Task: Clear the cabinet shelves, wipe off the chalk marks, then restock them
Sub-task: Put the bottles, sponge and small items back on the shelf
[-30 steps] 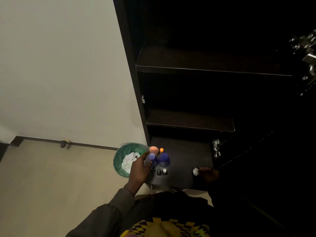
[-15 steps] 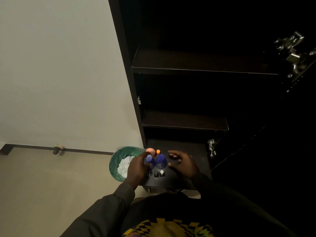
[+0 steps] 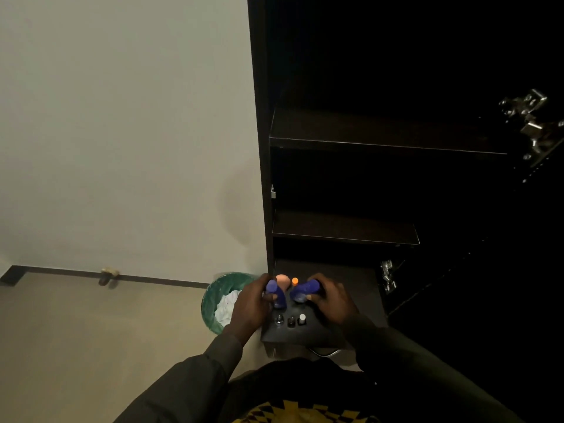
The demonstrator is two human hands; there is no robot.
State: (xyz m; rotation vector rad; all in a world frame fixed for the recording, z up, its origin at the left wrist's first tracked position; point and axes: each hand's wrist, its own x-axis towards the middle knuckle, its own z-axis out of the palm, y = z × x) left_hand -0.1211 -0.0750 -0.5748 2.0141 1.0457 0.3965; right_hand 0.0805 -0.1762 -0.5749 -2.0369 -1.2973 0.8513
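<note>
Sleeves, dark, enter from the bottom edge, above a yellow-and-black patterned garment [image 3: 305, 413] at the frame's foot.

Counter [image 3: 360, 294]: small dark stand set before the cabinet, its near edge carrying three small caps in a row, two dark [image 3: 291, 321] and one white [image 3: 302, 318].

Left hand [image 3: 250, 303]: grip closed round a purple bottle [image 3: 276, 296], fingers wrapped on its left side, bottle upright.

Right hand [image 3: 331, 300]: grip closed round a second purple bottle [image 3: 303, 290], this one tilted, its neck leaning toward the right. Both bottles stand close together over the counter; whether either base touches the surface cannot be told.

Peach rounded item [image 3: 283, 280] and small orange cap [image 3: 294, 281]: just behind the two bottles, partly screened by them.

Waste bin [image 3: 213, 303]: green-lined, on the floor just left of the counter, white crumpled paper [image 3: 227, 306] inside; the left wrist overlaps its right rim.

Cabinet: dark, open, rising behind the counter. Lower shelf [image 3: 345, 228] and upper shelf [image 3: 387, 134] show bare dark boards; interior too dim to read marks. Metal hinges at lower right [image 3: 387, 276] and upper right [image 3: 532, 117].

Wall [image 3: 122, 132]: pale, left of the cabinet, with dark skirting [image 3: 61, 271] and a doorstop [image 3: 106, 274] at floor level.
</note>
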